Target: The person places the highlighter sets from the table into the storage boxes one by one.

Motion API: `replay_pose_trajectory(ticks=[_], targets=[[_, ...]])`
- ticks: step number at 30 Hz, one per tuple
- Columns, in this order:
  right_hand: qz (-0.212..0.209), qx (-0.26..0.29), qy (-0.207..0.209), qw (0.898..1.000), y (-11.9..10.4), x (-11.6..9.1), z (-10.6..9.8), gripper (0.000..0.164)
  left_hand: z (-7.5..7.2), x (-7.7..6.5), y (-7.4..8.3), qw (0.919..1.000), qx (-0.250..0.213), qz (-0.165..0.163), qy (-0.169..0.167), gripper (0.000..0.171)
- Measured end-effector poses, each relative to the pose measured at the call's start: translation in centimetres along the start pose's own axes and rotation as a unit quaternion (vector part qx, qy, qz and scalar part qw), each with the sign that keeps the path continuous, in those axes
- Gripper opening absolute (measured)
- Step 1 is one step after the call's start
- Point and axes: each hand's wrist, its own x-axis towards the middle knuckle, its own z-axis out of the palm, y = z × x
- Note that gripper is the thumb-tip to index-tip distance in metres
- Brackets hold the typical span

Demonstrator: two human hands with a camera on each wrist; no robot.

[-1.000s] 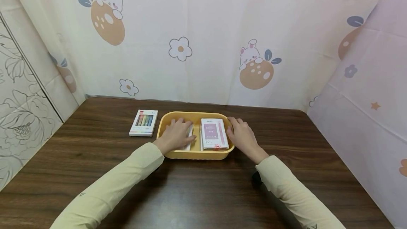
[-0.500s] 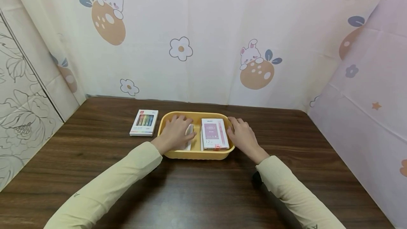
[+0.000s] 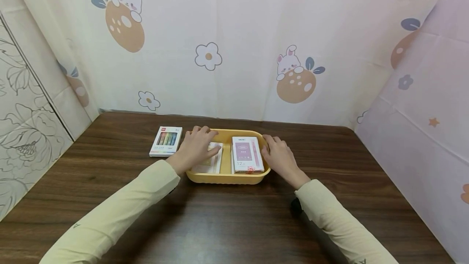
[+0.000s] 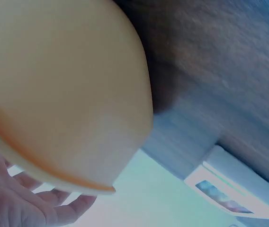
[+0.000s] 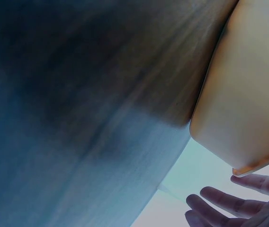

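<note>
A yellow plastic basket stands on the table. My left hand hovers over its left end with relaxed, spread fingers and holds nothing. Under that hand lies a white flat box with a yellowish panel, partly hidden. On the basket's right side rests a white box with a purple panel, a pen picture and "12" printed on it. My right hand is at the basket's right rim, fingertips right at the edge. In the right wrist view its fingers are loosely straight beside the basket wall.
Left of the basket, a white box with colored sticks in its window lies on the dark wooden table. A printed curtain hangs behind the table's far edge. Something dark sits under the right wrist.
My left hand has lifted from the left box and drifted left toward the basket's rim, uncovering more of that box. The right hand and the basket have stayed in place.
</note>
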Motion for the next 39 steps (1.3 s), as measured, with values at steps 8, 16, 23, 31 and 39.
replay_pose_trajectory(ticks=[8, 16, 23, 31, 39], targets=[[0.0, 0.002, 0.004, 1.0, -0.1, 0.0, 0.0, 0.039, -0.6, -0.1, -1.1, 1.0, -0.001, -0.005, 0.002, 0.044], [0.0, 0.004, 0.005, 1.0, 0.0, 0.0, -0.1, 0.039, -1.0, -0.4, -2.5, 0.9999, 0.009, -0.002, 0.006, 0.044], [0.002, 0.002, 0.003, 1.0, 0.0, 0.0, 0.0, 0.039, -1.6, -0.6, -4.1, 0.9996, 0.024, -0.015, -0.003, 0.045], [-0.001, 0.0, 0.002, 1.0, 0.1, 0.1, 0.0, 0.039, -2.1, -1.1, -6.5, 0.9993, 0.024, -0.028, 0.01, 0.044], [0.0, 0.0, -0.001, 1.0, 0.0, 0.1, 0.0, 0.039, -1.7, -1.4, -8.7, 0.9984, 0.021, -0.053, 0.008, 0.044]])
